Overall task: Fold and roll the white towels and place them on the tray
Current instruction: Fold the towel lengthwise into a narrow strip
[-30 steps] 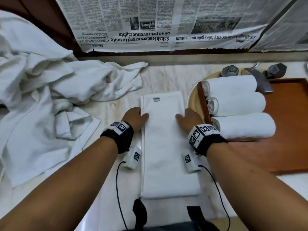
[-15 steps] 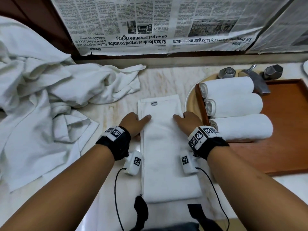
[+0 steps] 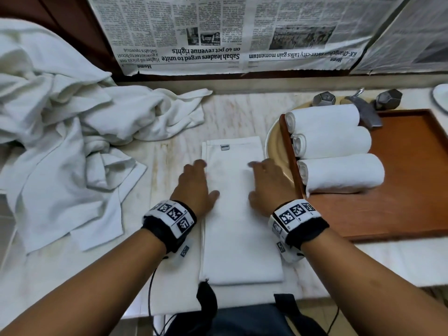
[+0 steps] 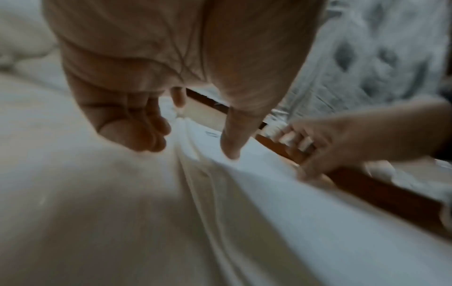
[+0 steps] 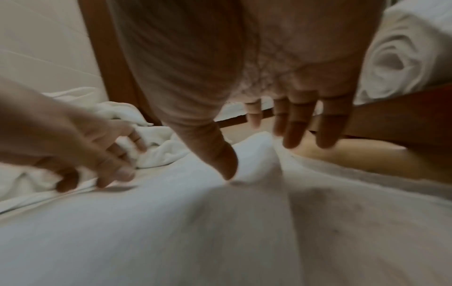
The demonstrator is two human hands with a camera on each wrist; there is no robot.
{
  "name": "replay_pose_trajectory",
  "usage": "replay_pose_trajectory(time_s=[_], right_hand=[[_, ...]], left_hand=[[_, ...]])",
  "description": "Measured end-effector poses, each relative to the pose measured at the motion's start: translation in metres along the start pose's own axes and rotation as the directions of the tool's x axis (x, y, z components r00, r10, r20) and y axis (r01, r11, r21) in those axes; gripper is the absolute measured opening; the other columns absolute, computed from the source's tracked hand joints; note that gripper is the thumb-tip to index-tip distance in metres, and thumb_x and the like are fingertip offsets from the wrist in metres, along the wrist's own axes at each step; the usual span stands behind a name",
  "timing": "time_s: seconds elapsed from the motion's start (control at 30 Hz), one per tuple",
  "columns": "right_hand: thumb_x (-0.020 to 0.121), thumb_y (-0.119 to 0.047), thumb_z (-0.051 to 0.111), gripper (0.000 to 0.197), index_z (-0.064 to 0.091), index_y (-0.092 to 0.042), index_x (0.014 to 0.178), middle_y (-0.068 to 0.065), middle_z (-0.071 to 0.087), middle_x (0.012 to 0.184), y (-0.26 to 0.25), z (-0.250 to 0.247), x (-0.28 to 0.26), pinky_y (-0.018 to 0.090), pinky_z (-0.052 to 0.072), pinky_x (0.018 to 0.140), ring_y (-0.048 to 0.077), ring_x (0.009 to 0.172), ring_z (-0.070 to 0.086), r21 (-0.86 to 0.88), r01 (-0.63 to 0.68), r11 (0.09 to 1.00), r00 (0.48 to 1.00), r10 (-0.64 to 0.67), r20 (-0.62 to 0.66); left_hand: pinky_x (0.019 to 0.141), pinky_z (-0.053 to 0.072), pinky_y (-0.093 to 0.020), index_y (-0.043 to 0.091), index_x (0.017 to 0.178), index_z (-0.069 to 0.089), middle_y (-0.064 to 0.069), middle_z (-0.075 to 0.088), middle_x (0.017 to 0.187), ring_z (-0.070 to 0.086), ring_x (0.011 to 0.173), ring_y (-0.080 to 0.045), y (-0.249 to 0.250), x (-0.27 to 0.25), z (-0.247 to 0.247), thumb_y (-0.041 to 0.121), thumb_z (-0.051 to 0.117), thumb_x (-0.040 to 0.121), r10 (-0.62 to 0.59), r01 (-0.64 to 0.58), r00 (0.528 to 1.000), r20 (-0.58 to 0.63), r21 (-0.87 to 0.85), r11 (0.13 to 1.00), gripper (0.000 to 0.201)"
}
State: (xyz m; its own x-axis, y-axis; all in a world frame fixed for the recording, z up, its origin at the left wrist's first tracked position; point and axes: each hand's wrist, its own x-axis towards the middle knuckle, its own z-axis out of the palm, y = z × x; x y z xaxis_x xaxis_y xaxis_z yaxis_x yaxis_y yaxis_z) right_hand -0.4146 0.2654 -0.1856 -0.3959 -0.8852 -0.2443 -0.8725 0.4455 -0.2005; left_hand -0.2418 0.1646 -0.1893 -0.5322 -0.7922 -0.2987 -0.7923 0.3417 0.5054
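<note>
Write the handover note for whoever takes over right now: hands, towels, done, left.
Left hand and right hand: open, on the folded towel, holding nothing.
Folded towel: a long strip flat on the counter, left of the tray.
Done: three rolled towels side by side on the tray.
Left: roll this strip, tray it, then work through the unfolded towel pile at far left.

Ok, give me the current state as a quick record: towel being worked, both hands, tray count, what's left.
Folded towel: flat strip on counter, not yet rolled
Left hand: open, on the towel's left edge
Right hand: open, on the towel's right edge
Tray: three rolled towels side by side at its left end
Loose pile: unfolded white towels, far left
</note>
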Motion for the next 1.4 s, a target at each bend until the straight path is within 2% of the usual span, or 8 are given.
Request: replay_pose_trajectory(time_s=[0.17,0.3,0.6,0.73,0.9,1.07,1.23,1.4], right_hand=[[0.087,-0.019,0.055,0.04,0.05,-0.017,0.127,0.006,0.045,0.129,0.002,0.008,-0.021,0.037,0.045,0.09,0.028,0.118,0.049,-0.073,-0.067,0.995,0.995,0.072,0.068],[0.089,-0.02,0.053,0.034,0.054,-0.022,0.123,0.004,0.047,0.123,0.004,0.016,-0.044,0.038,0.044,0.089,0.026,0.111,0.051,-0.028,0.095,0.995,0.987,-0.091,0.129],[0.087,-0.021,0.055,0.036,0.054,-0.018,0.123,0.005,0.047,0.124,0.017,0.028,-0.113,0.039,0.041,0.089,0.027,0.111,0.05,-0.166,0.22,0.961,0.975,-0.21,0.077],[0.084,-0.025,0.058,0.034,0.054,-0.015,0.116,0.007,0.052,0.119,0.026,0.033,-0.143,0.041,0.039,0.096,0.027,0.11,0.052,-0.274,0.072,0.959,0.997,-0.068,0.024],[0.091,-0.029,0.052,0.035,0.055,-0.016,0.123,0.005,0.048,0.126,0.035,0.05,-0.177,0.039,0.042,0.09,0.027,0.111,0.051,-0.14,0.315,0.939,0.949,-0.308,0.073],[0.09,-0.032,0.053,0.037,0.058,-0.015,0.123,0.005,0.05,0.129,0.045,0.059,-0.196,0.046,0.026,0.114,0.026,0.127,0.045,-0.221,0.334,0.916,0.939,-0.345,-0.011],[0.083,-0.026,0.065,0.041,0.058,-0.022,0.123,-0.002,0.052,0.123,0.058,0.072,-0.209,0.037,0.044,0.093,0.021,0.113,0.052,-0.047,0.437,0.898,0.9,-0.437,0.009],[0.068,-0.004,0.081,0.038,0.071,-0.013,0.104,0.004,0.064,0.104,0.075,0.089,-0.217,0.041,0.056,0.077,0.026,0.092,0.064,0.117,0.481,0.869,0.869,-0.455,-0.194]], left_hand=[[0.089,0.046,-0.039,0.02,0.112,0.058,-0.005,0.048,0.117,0.051,0.11,-0.027,-0.005,-0.014,0.014,0.03,0.057,0.093,0.075,-0.129,0.975,0.208,0.259,0.957,0.022],[0.087,0.045,-0.038,0.021,0.122,0.062,-0.004,0.051,0.12,0.051,0.108,-0.028,-0.005,-0.037,0.028,0.022,0.053,0.094,0.244,-0.282,0.956,0.163,0.285,0.916,0.029],[0.084,0.046,-0.039,0.018,0.124,0.055,-0.005,0.047,0.125,0.052,0.108,-0.03,0.01,-0.091,0.045,0.024,0.044,0.097,0.077,-0.14,0.984,0.162,0.427,0.893,0.029],[0.088,0.044,-0.041,0.013,0.121,0.054,-0.008,0.048,0.124,0.05,0.112,-0.03,0.023,-0.116,0.05,0.029,0.044,0.098,-0.008,-0.033,0.997,0.073,0.543,0.839,0.03],[0.094,0.047,-0.044,0.016,0.125,0.056,-0.005,0.043,0.132,0.047,0.118,-0.028,0.022,-0.153,0.07,0.044,0.047,0.096,-0.056,-0.045,0.975,0.217,0.437,0.898,0.041],[0.096,0.046,-0.04,0.018,0.126,0.057,-0.005,0.047,0.129,0.047,0.118,-0.027,0.01,-0.188,0.089,0.048,0.059,0.09,0.11,-0.151,0.985,0.134,0.344,0.927,0.047],[0.099,0.047,-0.041,0.017,0.133,0.057,-0.003,0.048,0.133,0.049,0.119,-0.025,-0.02,-0.214,0.111,0.033,0.08,0.076,0.185,-0.185,0.983,0.023,0.2,0.962,0.063],[0.067,0.057,-0.038,0.013,0.104,0.065,-0.004,0.057,0.112,0.058,0.096,-0.028,-0.034,-0.228,0.127,-0.001,0.079,0.057,0.341,-0.294,0.927,-0.159,0.258,0.92,0.05]])
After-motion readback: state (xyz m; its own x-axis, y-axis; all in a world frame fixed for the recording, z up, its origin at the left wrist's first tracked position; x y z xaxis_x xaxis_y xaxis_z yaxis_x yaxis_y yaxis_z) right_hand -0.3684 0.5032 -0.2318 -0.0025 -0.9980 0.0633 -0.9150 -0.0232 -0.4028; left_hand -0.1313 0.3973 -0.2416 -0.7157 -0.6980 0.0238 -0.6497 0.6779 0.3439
